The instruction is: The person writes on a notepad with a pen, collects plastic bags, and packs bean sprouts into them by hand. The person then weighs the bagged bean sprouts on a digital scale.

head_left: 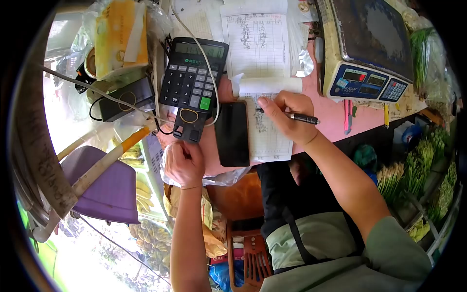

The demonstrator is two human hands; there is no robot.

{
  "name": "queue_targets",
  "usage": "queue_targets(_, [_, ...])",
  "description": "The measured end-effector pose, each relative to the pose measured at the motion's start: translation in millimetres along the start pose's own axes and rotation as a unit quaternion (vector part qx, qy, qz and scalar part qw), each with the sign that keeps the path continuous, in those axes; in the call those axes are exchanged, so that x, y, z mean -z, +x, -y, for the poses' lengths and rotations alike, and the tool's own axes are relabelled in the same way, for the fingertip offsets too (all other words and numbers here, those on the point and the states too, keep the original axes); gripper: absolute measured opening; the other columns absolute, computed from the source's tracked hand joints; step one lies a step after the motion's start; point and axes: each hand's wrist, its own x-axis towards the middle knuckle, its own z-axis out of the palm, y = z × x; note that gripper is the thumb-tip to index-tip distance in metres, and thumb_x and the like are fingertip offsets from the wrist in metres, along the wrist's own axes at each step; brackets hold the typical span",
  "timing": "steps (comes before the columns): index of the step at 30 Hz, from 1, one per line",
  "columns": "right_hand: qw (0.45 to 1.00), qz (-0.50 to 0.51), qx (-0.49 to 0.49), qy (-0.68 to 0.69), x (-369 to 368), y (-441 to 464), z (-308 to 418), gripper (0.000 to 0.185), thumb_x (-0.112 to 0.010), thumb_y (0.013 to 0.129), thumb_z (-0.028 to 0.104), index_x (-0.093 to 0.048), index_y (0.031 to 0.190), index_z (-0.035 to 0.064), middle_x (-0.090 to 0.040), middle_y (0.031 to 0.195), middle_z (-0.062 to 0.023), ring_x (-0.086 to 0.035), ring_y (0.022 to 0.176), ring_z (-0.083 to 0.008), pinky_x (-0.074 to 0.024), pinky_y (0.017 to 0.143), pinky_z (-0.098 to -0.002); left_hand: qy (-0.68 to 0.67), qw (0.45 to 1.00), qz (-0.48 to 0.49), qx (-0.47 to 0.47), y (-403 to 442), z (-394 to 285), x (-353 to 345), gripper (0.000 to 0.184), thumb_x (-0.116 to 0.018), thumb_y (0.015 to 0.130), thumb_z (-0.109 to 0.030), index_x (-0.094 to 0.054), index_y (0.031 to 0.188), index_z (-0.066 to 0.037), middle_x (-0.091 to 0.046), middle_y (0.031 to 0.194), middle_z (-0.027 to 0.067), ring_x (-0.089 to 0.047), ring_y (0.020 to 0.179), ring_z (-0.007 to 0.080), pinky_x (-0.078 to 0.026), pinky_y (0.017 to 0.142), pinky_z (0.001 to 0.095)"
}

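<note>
My right hand (292, 117) is closed round a black pen (304, 118), over a pad of paper (272, 146) with handwriting on it. Left of the pad lies a black phone (232, 134), face up. My left hand (184, 164) rests with curled fingers at the table's edge, just below a black calculator (188, 80) that sits on a dark stand; whether it holds anything is hidden. Beyond the pad is a second written sheet (257, 44). A white cable runs across the calculator's right side.
A weighing scale (365, 82) stands at the back right of the pink table (311, 82), with a pink cutter (348, 117) before it. At the left are a yellow box (109, 44) and a purple plastic piece (104, 185). Green vegetables (418, 165) lie at the right.
</note>
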Motion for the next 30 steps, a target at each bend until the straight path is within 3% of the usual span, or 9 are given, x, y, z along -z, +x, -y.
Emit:
queue_targets(6, [0.994,-0.011,0.087,-0.069,-3.3,4.7,1.4,0.040,-0.076,0.087,0.012,-0.049,0.058,0.0044,-0.047,0.051,-0.0086,-0.042,0.043,-0.0202,-0.0321,0.045,-0.0339,-0.008,1.000,-0.012,-0.009,3.4,-3.7,0.1,0.023,-0.064,0.086,-0.014,-0.050,0.068,-0.009,-0.055,0.065,0.0077,-0.054,0.055,0.0302,-0.042,0.050,0.0422])
queue_targets(10, [0.996,0.002,0.069,-0.057,-0.7,3.9,-5.1,0.040,-0.074,0.090,0.012,-0.049,0.059,0.0036,-0.046,0.052,-0.0082,-0.042,0.044,-0.0175,-0.0318,0.045,-0.0346,0.001,1.000,-0.009,-0.015,5.1,-3.4,-1.1,0.022,-0.064,0.085,-0.014,-0.051,0.068,-0.009,-0.055,0.065,0.0077,-0.054,0.055,0.0303,-0.041,0.050,0.0422])
queue_targets(15, [0.995,-0.090,-0.032,0.012,15.1,-8.1,20.9,0.038,-0.070,0.095,0.015,-0.051,0.065,0.0019,-0.049,0.054,-0.0058,-0.043,0.048,-0.0104,-0.0348,0.046,-0.0322,0.006,1.000,-0.013,-0.005,7.5,-8.6,7.4,0.022,-0.065,0.084,-0.014,-0.052,0.067,-0.010,-0.054,0.063,0.0075,-0.054,0.054,0.0299,-0.041,0.049,0.0419])
queue_targets(19, [0.974,-0.023,-0.224,0.015,46.5,-31.1,59.0,0.038,-0.071,0.095,0.025,-0.057,0.070,0.0008,-0.052,0.056,-0.0066,-0.052,0.050,-0.0135,-0.0401,0.050,-0.0325,-0.014,1.000,-0.008,0.011,15.6,-17.2,22.5,0.024,-0.064,0.087,-0.012,-0.050,0.068,-0.007,-0.052,0.064,0.0115,-0.054,0.057,0.0337,-0.040,0.051,0.0444])
queue_targets(20, [0.977,-0.028,-0.213,0.015,53.9,-37.1,58.7,0.038,-0.071,0.095,0.025,-0.057,0.070,0.0008,-0.052,0.056,-0.0066,-0.052,0.050,-0.0135,-0.0401,0.050,-0.0325,-0.012,1.000,-0.005,0.012,14.0,-15.2,23.2,0.023,-0.064,0.086,-0.012,-0.050,0.068,-0.008,-0.052,0.064,0.0114,-0.054,0.056,0.0337,-0.041,0.052,0.0444])
queue_targets(22, [0.963,-0.011,-0.226,-0.147,66.9,-49.9,53.3,0.037,-0.073,0.092,0.029,-0.059,0.072,0.0023,-0.054,0.058,-0.0089,-0.059,0.053,-0.0214,-0.0432,0.052,-0.0362,-0.015,1.000,-0.007,0.010,17.5,-17.0,29.0,0.023,-0.064,0.086,-0.012,-0.050,0.068,-0.008,-0.052,0.063,0.0113,-0.054,0.056,0.0339,-0.041,0.051,0.0448])
queue_targets(25, [0.949,-0.005,-0.228,-0.218,77.9,-53.0,52.9,0.034,-0.075,0.090,0.030,-0.060,0.075,0.0034,-0.057,0.060,-0.0114,-0.063,0.058,-0.0293,-0.0450,0.054,-0.0401,-0.009,1.000,-0.020,-0.001,22.6,-16.1,31.8,0.024,-0.064,0.085,-0.013,-0.049,0.066,-0.010,-0.051,0.062,0.0094,-0.054,0.054,0.0322,-0.041,0.049,0.0446])
queue_targets(26, [0.941,-0.010,-0.254,-0.222,79.5,-48.7,59.9,0.031,-0.074,0.090,0.032,-0.062,0.086,0.0040,-0.061,0.065,-0.0133,-0.063,0.061,-0.0345,-0.0466,0.056,-0.0427,0.001,0.999,-0.033,-0.012,23.9,-14.3,33.7,0.025,-0.065,0.083,-0.013,-0.048,0.064,-0.011,-0.050,0.060,0.0075,-0.054,0.052,0.0305,-0.041,0.047,0.0440])
queue_targets(30, [0.948,-0.093,-0.168,-0.253,75.2,-37.6,62.3,0.030,-0.071,0.093,0.030,-0.063,0.108,0.0057,-0.066,0.074,-0.0152,-0.066,0.067,-0.0348,-0.0509,0.061,-0.0432,-0.002,0.999,-0.049,-0.001,31.2,-15.4,48.1,0.021,-0.064,0.080,-0.012,-0.051,0.065,-0.012,-0.054,0.061,0.0088,-0.055,0.052,0.0304,-0.043,0.047,0.0439])
